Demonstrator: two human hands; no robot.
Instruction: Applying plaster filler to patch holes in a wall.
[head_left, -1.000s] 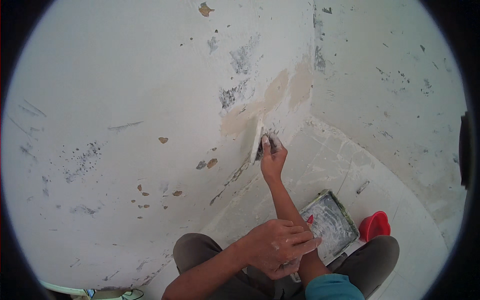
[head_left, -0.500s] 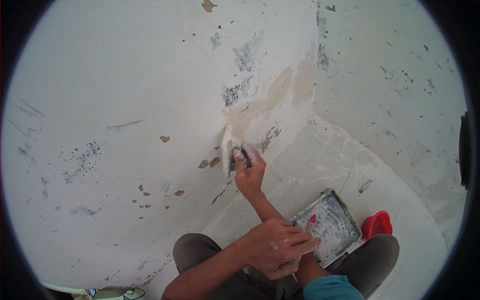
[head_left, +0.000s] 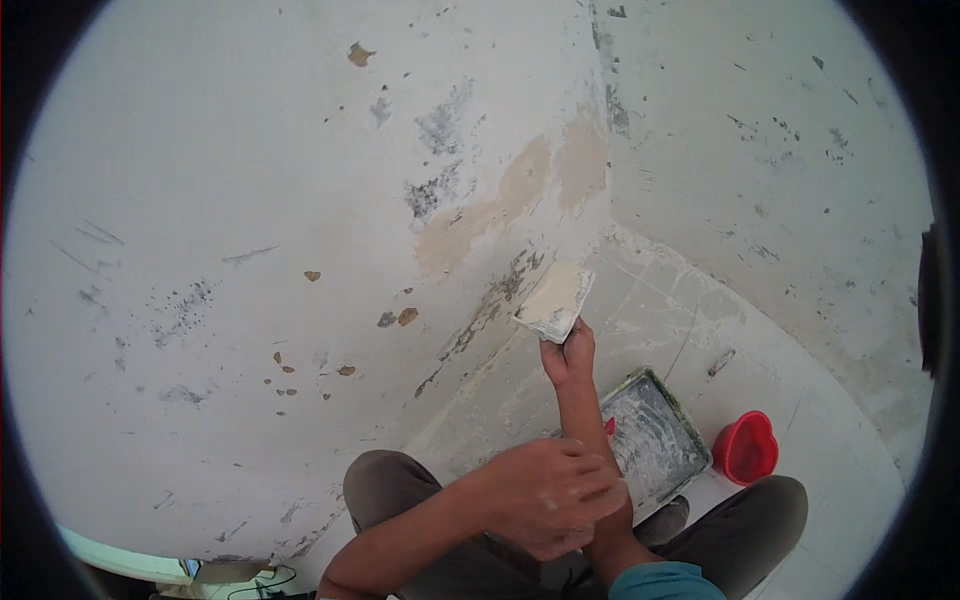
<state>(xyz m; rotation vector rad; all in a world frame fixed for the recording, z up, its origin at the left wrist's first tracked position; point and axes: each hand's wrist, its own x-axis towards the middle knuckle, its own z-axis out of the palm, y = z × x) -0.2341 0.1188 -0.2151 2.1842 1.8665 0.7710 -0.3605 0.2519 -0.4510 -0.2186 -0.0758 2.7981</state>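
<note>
Gripping the cream-smeared trowel (head_left: 556, 290), the right hand (head_left: 570, 352) had it just ahead; the left hand (head_left: 550, 495), grip hidden, crossed the right forearm (head_left: 583, 405). Leftward rose scarred wall (head_left: 250, 180); rightward, streaked floor (head_left: 640, 310).

Above the right fingers (head_left: 584, 334), the trowel (head_left: 560, 288) is cream, white-edged and grey-specked. Up and left of them, the wall (head_left: 290, 170) is white, blotched beige, grey and brown. Below and right, the tray (head_left: 655, 432) is grey streaked white, the bowl (head_left: 746, 452) plain red.
</note>
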